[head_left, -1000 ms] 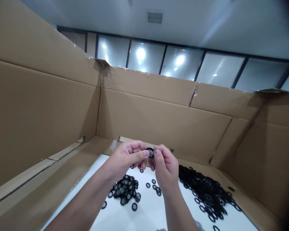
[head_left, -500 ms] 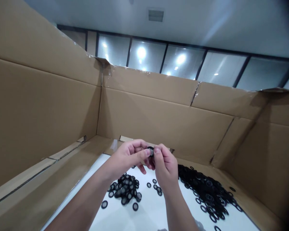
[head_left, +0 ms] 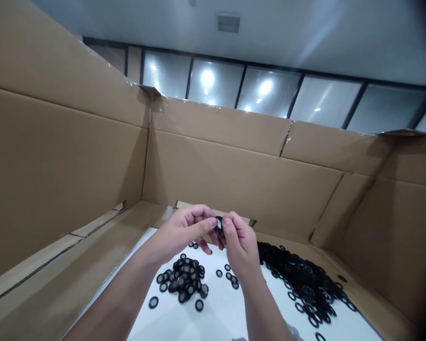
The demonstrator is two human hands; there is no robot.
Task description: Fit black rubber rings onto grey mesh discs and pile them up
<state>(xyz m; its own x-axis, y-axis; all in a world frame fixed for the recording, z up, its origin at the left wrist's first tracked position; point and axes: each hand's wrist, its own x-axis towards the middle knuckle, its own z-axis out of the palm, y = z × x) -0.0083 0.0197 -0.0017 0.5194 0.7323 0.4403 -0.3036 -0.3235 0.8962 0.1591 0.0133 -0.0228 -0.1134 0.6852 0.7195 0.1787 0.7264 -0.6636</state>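
In the head view, my left hand (head_left: 184,232) and my right hand (head_left: 240,247) are close together, and both pinch one small black ring (head_left: 218,223) between the fingers and thumbs. This ring is in the air, at about 12 o'clock in my view, and my fingers hide most of it, so I cannot see its full shape.

From my hands, a small pile of the same rings (head_left: 182,279) lies at 7 o'clock, and a much bigger pile (head_left: 301,279) lies at 4 o'clock. A few loose rings, such as 1 ring (head_left: 219,273), lie between the 2 piles on a white surface (head_left: 213,318). A cardboard box wall (head_left: 241,184) stands behind my hands, and frosted windows (head_left: 270,87) are beyond it at 12 o'clock.

I think the ring is the main risk, because it is small and my pinch is only at the fingertips. If 1 hand loosens or the fingers slip, it can drop and roll on the smooth white surface. Then it can mix into a pile, and it can be hard to find among so many same rings.
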